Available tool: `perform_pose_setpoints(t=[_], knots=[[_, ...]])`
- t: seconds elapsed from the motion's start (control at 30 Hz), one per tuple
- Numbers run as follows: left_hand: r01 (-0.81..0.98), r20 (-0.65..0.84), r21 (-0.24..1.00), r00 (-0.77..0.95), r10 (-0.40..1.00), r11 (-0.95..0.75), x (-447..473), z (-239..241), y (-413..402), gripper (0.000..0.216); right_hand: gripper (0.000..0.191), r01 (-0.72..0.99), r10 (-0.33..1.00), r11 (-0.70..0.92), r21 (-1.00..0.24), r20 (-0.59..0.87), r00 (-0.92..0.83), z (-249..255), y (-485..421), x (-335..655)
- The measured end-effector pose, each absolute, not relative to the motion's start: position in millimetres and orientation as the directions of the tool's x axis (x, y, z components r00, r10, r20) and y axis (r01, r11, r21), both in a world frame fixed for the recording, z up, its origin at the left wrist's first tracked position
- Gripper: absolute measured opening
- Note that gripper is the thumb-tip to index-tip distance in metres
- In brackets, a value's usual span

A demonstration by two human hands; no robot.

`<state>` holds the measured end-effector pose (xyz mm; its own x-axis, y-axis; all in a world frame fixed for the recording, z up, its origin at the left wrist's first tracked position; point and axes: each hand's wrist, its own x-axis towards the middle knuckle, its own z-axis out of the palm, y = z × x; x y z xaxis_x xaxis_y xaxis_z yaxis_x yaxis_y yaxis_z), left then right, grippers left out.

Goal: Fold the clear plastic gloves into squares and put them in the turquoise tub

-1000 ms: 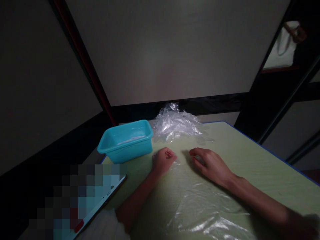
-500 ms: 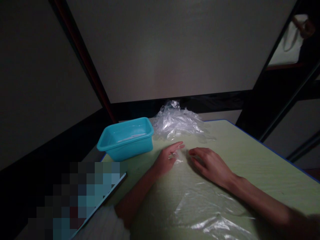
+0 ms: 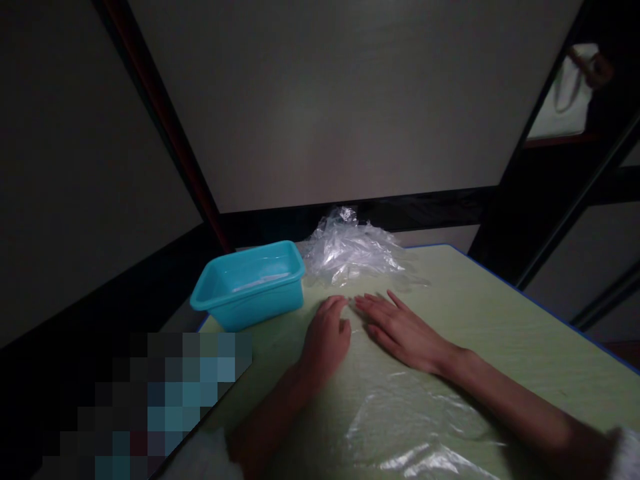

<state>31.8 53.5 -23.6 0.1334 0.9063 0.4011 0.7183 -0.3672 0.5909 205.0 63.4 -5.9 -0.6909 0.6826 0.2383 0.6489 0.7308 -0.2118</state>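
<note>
A thin, clear plastic bag or sheet [image 3: 415, 427] lies spread on the pale green table, wrinkled and shiny at the near end. At its far end, my right hand [image 3: 407, 330] rests palm down with fingers stretched and slightly apart. Beside it, my left hand [image 3: 327, 337] bends its fingers down to the tabletop, the thumb apart from them. The fingertips of both hands almost meet. Whether a bit of plastic lies under the left fingertips I cannot tell.
Beyond my hands is a pile of crumpled clear plastic [image 3: 353, 250]. A turquoise basin [image 3: 260, 303] with something clear inside stands at the table's [image 3: 500, 313] left edge. A cabinet panel [image 3: 320, 120] rises behind. Lower left, a pixelated patch covers a screen-like object.
My right hand has flattened and shifted left, fingers now stretched out. My left hand has turned palm down and lowered to the table. The raised bit of plastic between them is down.
</note>
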Motion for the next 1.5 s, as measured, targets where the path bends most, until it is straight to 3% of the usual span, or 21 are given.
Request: perform_pose_setpoints(t=[0.17, 0.4, 0.67, 1.03, 1.23, 1.43, 1.5], knots=[[0.735, 0.350, 0.509, 0.298, 0.888, -0.447, 48, -21, 37, 0.045, 0.050, 0.684, 0.706, 0.708, -0.177, 0.151, -0.692, -13, 67, 205], [0.872, 0.206, 0.209, 0.404, 0.891, -0.443, 43, -24, 32, 0.050, 0.054, 0.701, 0.721, 0.693, -0.168, 0.134, -0.680, -18, 68, 207], [0.896, 0.151, 0.126, 0.407, 0.901, -0.425, 21, -24, 22, 0.053, 0.057, 0.717, 0.740, 0.672, -0.185, 0.140, -0.658, -17, 68, 208], [0.905, 0.190, 0.201, 0.339, 0.921, -0.375, -11, -33, 10, 0.052, 0.054, 0.682, 0.754, 0.656, -0.324, 0.225, -0.618, -20, 70, 210], [0.903, 0.238, 0.391, 0.089, 0.967, -0.179, -19, -25, 20, 0.032, 0.032, 0.690, 0.834, 0.551, -0.469, 0.343, -0.432, -15, 79, 223], [0.895, 0.175, 0.435, 0.026, 0.984, -0.101, -26, -12, 25, 0.008, 0.019, 0.690, 0.844, 0.534, -0.488, 0.363, -0.396, -14, 83, 225], [0.885, 0.154, 0.457, 0.017, 0.988, -0.087, -26, -10, 24, 0.011, 0.018, 0.688, 0.837, 0.544, -0.481, 0.363, -0.409, -13, 82, 223]])
